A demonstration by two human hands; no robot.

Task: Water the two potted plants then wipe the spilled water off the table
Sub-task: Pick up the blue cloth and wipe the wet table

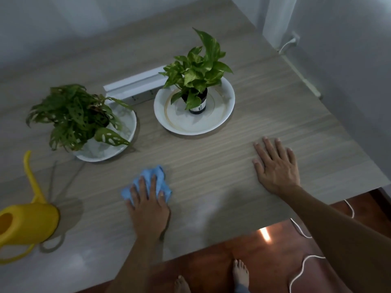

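Note:
My left hand presses a crumpled blue cloth flat onto the wooden table, near its front edge. Flat on the table to the right lies my right hand, fingers spread and holding nothing. A dark-leaved plant with holes in its leaves stands in a white saucer at the left. A lighter green plant in a dark pot stands in a white dish at the centre. A yellow watering can stands upright at the far left, spout pointing away from me.
A white power strip box lies behind the two plants. White cables trail on the red-brown floor below the table's front edge, next to my bare feet. A wall plug with a cable is at the back right.

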